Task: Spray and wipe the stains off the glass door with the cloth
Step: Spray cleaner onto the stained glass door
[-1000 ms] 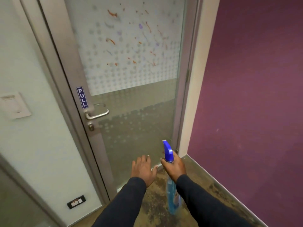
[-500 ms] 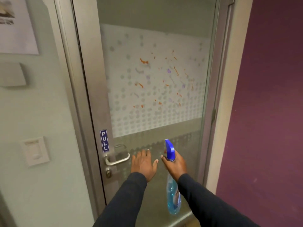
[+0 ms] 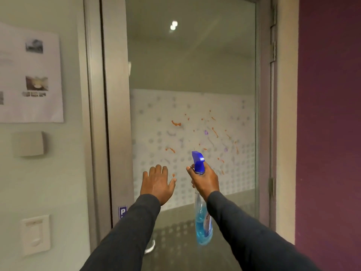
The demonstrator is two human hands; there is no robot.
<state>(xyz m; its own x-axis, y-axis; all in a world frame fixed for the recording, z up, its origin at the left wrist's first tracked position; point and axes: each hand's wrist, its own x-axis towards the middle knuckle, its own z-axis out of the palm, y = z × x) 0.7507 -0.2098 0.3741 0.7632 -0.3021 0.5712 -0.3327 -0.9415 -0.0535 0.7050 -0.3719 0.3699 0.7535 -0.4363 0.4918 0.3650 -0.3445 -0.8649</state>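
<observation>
Fingers (image 3: 158,170) of the left hand (image 3: 157,184) are straight and slightly spread, palm toward the door (image 3: 191,75), holding nothing; whether they touch the glass cannot be told. Curled round the neck of the bottle (image 3: 203,227), the right hand (image 3: 207,180) grips just under the blue trigger head (image 3: 197,161), nozzle toward the glass. It hangs upright with blue liquid in its lower part. Orange and purple stains (image 3: 176,123) are scattered over the frosted dotted band above and right of both hands, 1 orange spot just beside the left thumb. A printed sheet (image 3: 31,75) and a switch (image 3: 36,234) are on the pale wall at left; a purple wall (image 3: 330,133) stands at right.
</observation>
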